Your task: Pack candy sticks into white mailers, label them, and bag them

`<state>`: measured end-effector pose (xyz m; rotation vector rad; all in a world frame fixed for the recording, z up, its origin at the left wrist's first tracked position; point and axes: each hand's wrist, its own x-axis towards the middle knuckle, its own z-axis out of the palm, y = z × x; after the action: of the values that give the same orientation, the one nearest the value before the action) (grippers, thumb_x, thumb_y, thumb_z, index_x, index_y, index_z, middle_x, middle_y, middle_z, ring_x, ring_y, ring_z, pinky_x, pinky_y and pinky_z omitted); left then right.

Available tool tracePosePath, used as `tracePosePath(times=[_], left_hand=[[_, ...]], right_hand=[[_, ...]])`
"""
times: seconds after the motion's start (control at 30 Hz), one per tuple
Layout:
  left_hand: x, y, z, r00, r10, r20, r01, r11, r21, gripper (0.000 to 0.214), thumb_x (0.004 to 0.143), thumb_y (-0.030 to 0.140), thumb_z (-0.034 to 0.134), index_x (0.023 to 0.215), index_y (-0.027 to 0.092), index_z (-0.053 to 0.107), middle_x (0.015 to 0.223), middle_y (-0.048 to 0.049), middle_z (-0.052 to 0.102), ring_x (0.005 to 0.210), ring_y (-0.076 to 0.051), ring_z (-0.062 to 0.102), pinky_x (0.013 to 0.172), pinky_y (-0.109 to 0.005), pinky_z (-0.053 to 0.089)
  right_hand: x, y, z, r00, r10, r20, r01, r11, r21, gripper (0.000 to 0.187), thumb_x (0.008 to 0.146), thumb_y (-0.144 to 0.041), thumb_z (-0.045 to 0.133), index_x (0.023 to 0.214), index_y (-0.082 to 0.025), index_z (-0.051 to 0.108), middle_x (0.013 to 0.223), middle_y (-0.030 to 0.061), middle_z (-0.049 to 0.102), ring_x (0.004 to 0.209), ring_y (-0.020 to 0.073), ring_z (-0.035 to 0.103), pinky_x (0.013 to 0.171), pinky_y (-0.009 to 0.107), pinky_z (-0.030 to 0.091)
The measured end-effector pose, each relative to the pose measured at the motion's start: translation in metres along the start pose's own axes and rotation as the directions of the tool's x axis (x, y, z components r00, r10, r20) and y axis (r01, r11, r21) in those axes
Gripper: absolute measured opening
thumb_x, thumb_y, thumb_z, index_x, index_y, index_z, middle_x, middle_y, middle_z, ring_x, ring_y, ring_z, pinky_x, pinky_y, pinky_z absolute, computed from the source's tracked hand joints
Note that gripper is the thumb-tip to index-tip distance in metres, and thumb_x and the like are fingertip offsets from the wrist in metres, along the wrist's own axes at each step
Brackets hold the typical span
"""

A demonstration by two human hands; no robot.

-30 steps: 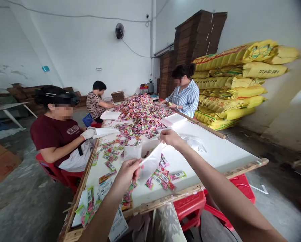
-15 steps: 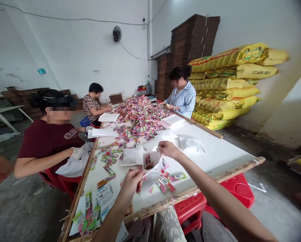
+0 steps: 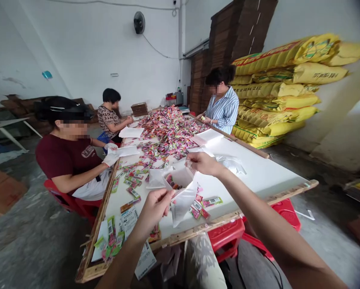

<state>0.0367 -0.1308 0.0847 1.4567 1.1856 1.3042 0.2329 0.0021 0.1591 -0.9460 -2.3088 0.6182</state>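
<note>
A white plastic bag (image 3: 184, 202) is held up over the near part of the table, its mouth spread wide. My left hand (image 3: 157, 205) pinches the near left edge of that mouth. Thumb and fingers of my right hand (image 3: 205, 163) are closed on the far edge. Inside the bag lie several small colourful packets (image 3: 173, 181); its lower part hides any others. Just right of the bag, loose packets (image 3: 198, 209) rest on the white table (image 3: 255, 180). More green and pink packets (image 3: 110, 237) lie by my left forearm, beside printed labels (image 3: 129, 218).
A big heap of packets (image 3: 170, 128) covers the table's far middle. Co-workers sit at the left (image 3: 68, 152) and far left (image 3: 109, 118), another at the right (image 3: 224, 108). Flat white bags (image 3: 208, 136) lie about. Red stools (image 3: 226, 241) stand below the wooden edge. Yellow sacks (image 3: 276, 96) are stacked behind.
Both hands have raised the bag and tilted its mouth more toward me, showing the packets inside. The co-worker at left has brought a gloved hand up to a white bag. The view has shifted slightly.
</note>
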Motion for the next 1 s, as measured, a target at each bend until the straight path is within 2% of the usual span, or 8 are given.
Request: tracePosePath(times=[0.17, 0.27, 0.37, 0.5, 0.57, 0.63, 0.8, 1.0], left_hand=[[0.017, 0.025, -0.024, 0.893, 0.257, -0.369, -0.256, 0.965, 0.051, 0.025, 0.085, 0.043, 0.049, 0.081, 0.02, 0.059, 0.063, 0.0014, 0.055, 0.059, -0.012, 0.05, 0.06, -0.022, 0.041], [0.035, 0.017, -0.012, 0.941, 0.315, -0.12, -0.313, 0.949, 0.038, 0.039, 0.077, 0.037, 0.063, 0.112, 0.022, 0.055, 0.107, -0.0066, 0.062, 0.096, -0.019, 0.056, 0.08, -0.027, 0.044], [0.04, 0.0, 0.014, 0.962, 0.238, 0.137, -0.238, 0.971, -0.018, 0.035, 0.075, 0.039, 0.064, 0.103, 0.018, 0.062, 0.098, -0.0075, 0.064, 0.09, -0.021, 0.057, 0.078, -0.029, 0.044], [0.03, -0.031, 0.035, 0.99, 0.064, -0.128, -0.09, 0.974, -0.208, 0.025, 0.074, 0.041, 0.064, 0.075, 0.016, 0.065, 0.065, 0.0009, 0.059, 0.063, -0.014, 0.051, 0.062, -0.023, 0.04], [0.023, -0.047, 0.036, 0.948, -0.054, -0.313, -0.062, 0.935, -0.348, 0.024, 0.072, 0.04, 0.066, 0.071, 0.017, 0.062, 0.062, 0.0035, 0.056, 0.059, -0.011, 0.047, 0.058, -0.022, 0.037], [0.016, -0.062, 0.037, 0.911, -0.126, -0.392, -0.048, 0.912, -0.406, 0.025, 0.071, 0.041, 0.067, 0.068, 0.017, 0.059, 0.06, 0.0045, 0.053, 0.057, -0.01, 0.043, 0.056, -0.021, 0.035], [0.005, -0.078, 0.051, 0.919, -0.139, -0.369, 0.012, 0.945, -0.326, 0.034, 0.073, 0.04, 0.065, 0.054, 0.018, 0.046, 0.054, 0.0045, 0.042, 0.055, -0.011, 0.038, 0.055, -0.023, 0.034], [-0.005, -0.069, 0.048, 0.932, -0.06, -0.357, -0.027, 0.972, -0.233, 0.029, 0.076, 0.038, 0.062, 0.056, 0.019, 0.052, 0.054, 0.0023, 0.041, 0.057, -0.014, 0.038, 0.057, -0.027, 0.035]], right_hand=[[-0.01, -0.053, -0.048, 0.928, -0.252, 0.274, 0.22, 0.965, 0.143, 0.015, 0.07, -0.013, 0.046, 0.072, -0.015, 0.061, 0.072, -0.0005, 0.058, 0.071, 0.0121, 0.051, 0.067, 0.021, 0.038], [-0.011, -0.076, -0.05, 0.864, -0.305, 0.4, 0.256, 0.951, 0.174, 0.015, 0.072, -0.013, 0.049, 0.072, -0.014, 0.063, 0.071, -0.0015, 0.059, 0.069, 0.0113, 0.052, 0.067, 0.02, 0.038], [-0.004, -0.079, -0.043, 0.816, -0.351, 0.459, 0.29, 0.936, 0.2, 0.013, 0.073, -0.012, 0.05, 0.072, -0.014, 0.063, 0.072, -0.0018, 0.06, 0.069, 0.0103, 0.053, 0.068, 0.02, 0.039], [-0.017, -0.045, -0.036, 0.939, -0.311, 0.148, 0.252, 0.913, 0.32, 0.018, 0.078, -0.029, 0.056, 0.088, -0.014, 0.061, 0.081, 0.0015, 0.061, 0.077, 0.0124, 0.055, 0.075, 0.024, 0.042], [-0.039, -0.02, -0.027, 0.979, -0.203, -0.03, 0.196, 0.884, 0.425, 0.038, 0.076, -0.043, 0.06, 0.102, -0.016, 0.056, 0.089, 0.0043, 0.06, 0.08, 0.0143, 0.056, 0.074, 0.026, 0.044], [-0.065, 0.004, -0.006, 0.994, -0.095, -0.046, 0.106, 0.87, 0.481, 0.052, 0.071, -0.05, 0.064, 0.11, -0.017, 0.05, 0.094, 0.0064, 0.059, 0.079, 0.0156, 0.056, 0.071, 0.027, 0.045], [-0.108, 0.027, 0.058, 0.968, 0.206, -0.145, -0.153, 0.939, 0.309, 0.021, 0.078, -0.037, 0.059, 0.077, -0.017, 0.054, 0.069, 0.0007, 0.055, 0.063, 0.0127, 0.049, 0.059, 0.023, 0.039], [-0.122, 0.018, 0.06, 0.921, 0.134, -0.365, -0.036, 0.964, 0.262, 0.018, 0.082, -0.035, 0.057, 0.073, -0.019, 0.057, 0.072, 0.0021, 0.057, 0.068, 0.0146, 0.052, 0.063, 0.024, 0.04]])
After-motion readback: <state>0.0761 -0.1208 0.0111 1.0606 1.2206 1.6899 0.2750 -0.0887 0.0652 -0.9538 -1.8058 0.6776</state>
